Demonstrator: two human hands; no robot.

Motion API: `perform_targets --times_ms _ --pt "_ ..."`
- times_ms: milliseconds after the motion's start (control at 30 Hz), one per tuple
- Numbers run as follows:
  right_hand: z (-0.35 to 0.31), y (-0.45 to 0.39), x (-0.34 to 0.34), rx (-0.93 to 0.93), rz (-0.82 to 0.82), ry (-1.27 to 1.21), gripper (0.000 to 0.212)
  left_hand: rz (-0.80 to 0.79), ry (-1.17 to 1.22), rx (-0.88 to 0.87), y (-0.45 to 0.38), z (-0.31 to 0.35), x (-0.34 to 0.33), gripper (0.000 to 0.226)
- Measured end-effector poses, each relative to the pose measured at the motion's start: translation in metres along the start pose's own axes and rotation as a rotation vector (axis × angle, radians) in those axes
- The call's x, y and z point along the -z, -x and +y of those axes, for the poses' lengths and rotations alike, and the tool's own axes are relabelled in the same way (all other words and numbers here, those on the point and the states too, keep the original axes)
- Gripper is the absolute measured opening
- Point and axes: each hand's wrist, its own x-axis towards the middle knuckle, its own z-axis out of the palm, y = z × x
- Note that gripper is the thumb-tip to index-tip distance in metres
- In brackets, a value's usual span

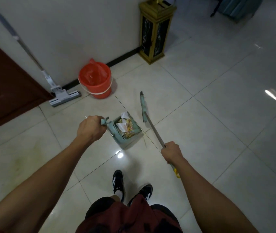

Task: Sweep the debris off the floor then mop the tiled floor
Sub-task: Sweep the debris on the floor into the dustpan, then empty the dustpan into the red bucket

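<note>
My left hand grips the handle of a teal dustpan that sits on the tiled floor in front of me. Paper scraps and wrappers fill the pan. My right hand holds the metal pole of a teal broom, whose narrow head points away from me just right of the dustpan. A sponge mop leans against the white wall at the left, its head on the floor.
A red bucket lined with a red bag stands by the wall beyond the dustpan. A gold and black bin stands at the wall corner. A brown door is at the left. My black shoes are below.
</note>
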Motion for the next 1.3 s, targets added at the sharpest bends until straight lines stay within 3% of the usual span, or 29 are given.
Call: perform_targets --times_ms 433,767,1300 --pt "-0.092 -0.023 0.015 0.183 0.042 0.046 0.023 0.224 0.091 0.107 0.007 -0.026 0.079 0.013" --pt "-0.196 -0.043 0.007 0.193 0.064 0.044 0.015 0.387 0.136 0.157 -0.029 -0.080 0.157 0.017" --pt "-0.320 -0.110 0.001 0.201 0.078 0.039 0.008 0.458 0.068 0.216 -0.128 -0.108 0.222 0.016"
